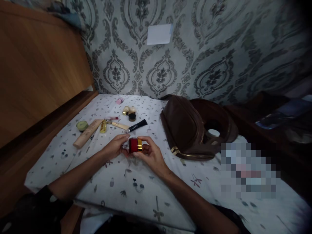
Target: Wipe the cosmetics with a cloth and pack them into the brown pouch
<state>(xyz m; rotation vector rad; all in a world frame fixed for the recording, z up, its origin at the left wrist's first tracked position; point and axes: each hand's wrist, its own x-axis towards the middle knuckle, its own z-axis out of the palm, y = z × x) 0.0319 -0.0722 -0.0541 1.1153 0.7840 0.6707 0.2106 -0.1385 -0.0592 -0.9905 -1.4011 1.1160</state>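
Note:
Between my hands is a small red jar with a gold lid (135, 145), lying on its side above the patterned cloth. My right hand (152, 154) has its fingers and thumb closed round the gold lid end. At the red end, my left hand (117, 147) grips the jar with its fingertips. Just beyond the hands lie a black tube (137, 125), a brush (119, 125) and a gold bottle (103, 126). A beige tube (87, 133) and a green round container (82, 125) are at the left. A small black jar (132, 117) sits farther back.
An open brown bag (182, 123) stands on the cloth at the right, with a blurred item (248, 172) in front of it. Wooden furniture (44, 71) rises at the left. A patterned wall (161, 71) is behind.

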